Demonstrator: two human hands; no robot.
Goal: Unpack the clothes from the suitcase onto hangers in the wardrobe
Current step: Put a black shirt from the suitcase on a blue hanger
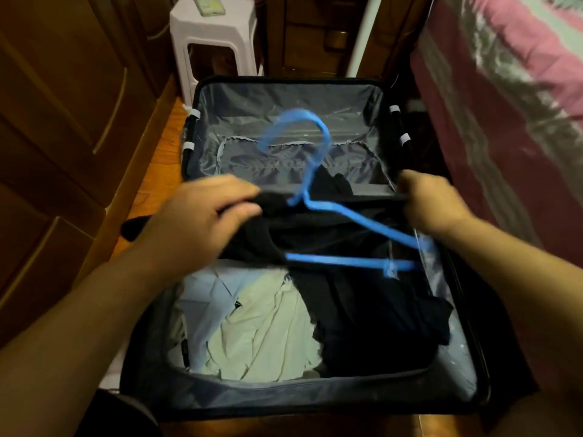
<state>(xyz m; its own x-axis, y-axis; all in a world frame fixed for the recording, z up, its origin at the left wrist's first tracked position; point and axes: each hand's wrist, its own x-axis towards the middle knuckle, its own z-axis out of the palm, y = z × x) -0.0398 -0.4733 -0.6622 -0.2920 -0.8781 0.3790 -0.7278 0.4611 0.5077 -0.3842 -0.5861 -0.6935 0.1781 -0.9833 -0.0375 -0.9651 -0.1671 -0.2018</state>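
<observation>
Black garment [331, 234], both hands gripping, blue hanger [344, 216]

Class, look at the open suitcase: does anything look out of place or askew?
Yes. The blue hanger sits askew in the black garment: its right end pokes out bare while the left is buried. The left hand and right hand grip the garment. A light shirt lies crumpled in the suitcase.
</observation>
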